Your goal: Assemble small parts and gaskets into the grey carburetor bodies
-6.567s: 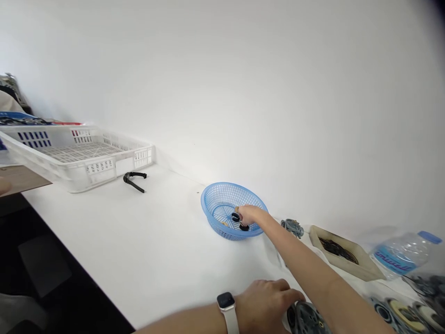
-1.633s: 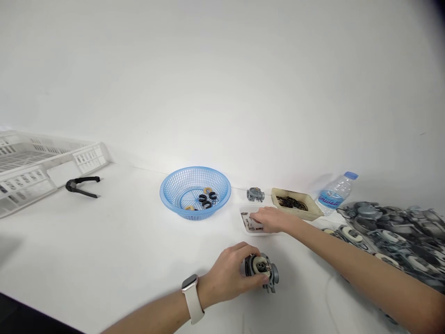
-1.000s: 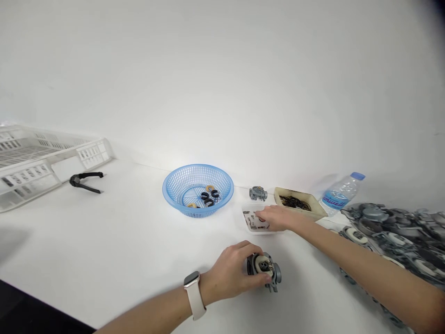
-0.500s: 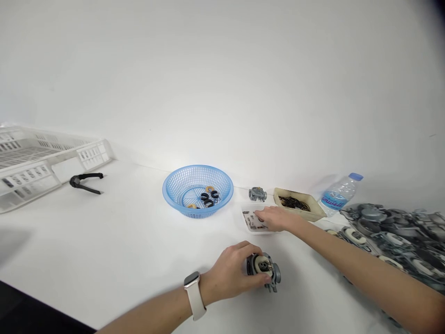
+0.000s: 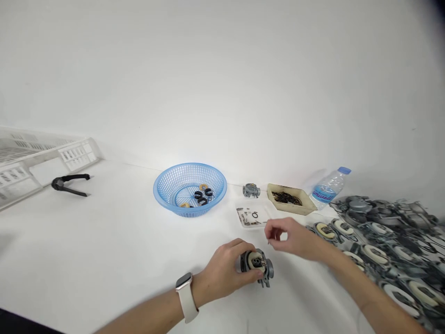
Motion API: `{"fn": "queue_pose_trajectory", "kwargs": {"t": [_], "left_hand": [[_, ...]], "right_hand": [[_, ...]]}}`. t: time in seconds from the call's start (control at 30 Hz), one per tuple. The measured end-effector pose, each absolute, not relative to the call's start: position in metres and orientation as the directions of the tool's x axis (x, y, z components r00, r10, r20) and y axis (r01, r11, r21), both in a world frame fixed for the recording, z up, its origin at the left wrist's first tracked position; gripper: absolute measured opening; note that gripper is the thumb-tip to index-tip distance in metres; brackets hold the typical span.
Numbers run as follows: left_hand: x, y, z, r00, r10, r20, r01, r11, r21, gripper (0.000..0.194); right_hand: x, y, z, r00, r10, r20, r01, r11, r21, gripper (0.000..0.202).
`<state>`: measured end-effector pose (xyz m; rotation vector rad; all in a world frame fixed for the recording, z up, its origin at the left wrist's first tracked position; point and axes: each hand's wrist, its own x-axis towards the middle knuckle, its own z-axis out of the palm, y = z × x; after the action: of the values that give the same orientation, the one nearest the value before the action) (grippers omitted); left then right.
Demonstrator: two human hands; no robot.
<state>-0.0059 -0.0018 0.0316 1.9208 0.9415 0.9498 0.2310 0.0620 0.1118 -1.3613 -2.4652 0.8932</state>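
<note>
My left hand [image 5: 231, 266], with a pale watch on its wrist, grips a grey metal carburetor body [image 5: 267, 269] on the white table. A cream float shows on the body's upper face. To the right and a little above it, my right hand [image 5: 288, 236] is raised with thumb and forefinger pinched. A tiny dark tip pokes out below the fingertips, too small to name. Just beyond that hand sits a shallow white tray [image 5: 248, 225] with small metal parts and a black ring [image 5: 255, 215].
A blue basket [image 5: 163, 204] holds black and yellow pieces. Behind the tray are another carburetor body [image 5: 251, 190], a cream tray [image 5: 306, 208] of dark rings and a bottle [image 5: 327, 190]. Many carburetor parts [image 5: 375, 254] lie right. Black pliers-like tool [image 5: 69, 183] and white crate [image 5: 45, 171] stand left.
My right hand has lifted out of the white tray and come back toward the held body, its fingers now pinched. My left hand keeps its grip. The view has shifted slightly.
</note>
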Motion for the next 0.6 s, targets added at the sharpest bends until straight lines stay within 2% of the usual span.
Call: {"fn": "queue_pose_trajectory", "kwargs": {"t": [0.17, 0.3, 0.43, 0.6], "left_hand": [[-0.005, -0.004, 0.034, 0.448, 0.856, 0.259, 0.271, -0.406, 0.873, 0.030], [-0.005, -0.005, 0.036, 0.442, 0.866, 0.235, 0.296, -0.388, 0.873, 0.029], [-0.003, -0.003, 0.037, 0.446, 0.867, 0.221, 0.326, -0.387, 0.862, 0.028], [-0.002, -0.003, 0.036, 0.459, 0.857, 0.236, 0.324, -0.408, 0.853, 0.024]], "right_hand": [[0.239, 0.022, 0.072, -0.433, 0.901, -0.020, 0.593, 0.268, -0.759, 0.010], [0.247, 0.019, 0.064, -0.357, 0.934, -0.013, 0.448, 0.159, -0.880, 0.012], [0.248, 0.018, 0.061, -0.359, 0.932, -0.048, 0.322, 0.075, -0.944, 0.015], [0.238, 0.016, 0.049, -0.355, 0.934, -0.031, 0.205, 0.046, -0.978, 0.023]]}}
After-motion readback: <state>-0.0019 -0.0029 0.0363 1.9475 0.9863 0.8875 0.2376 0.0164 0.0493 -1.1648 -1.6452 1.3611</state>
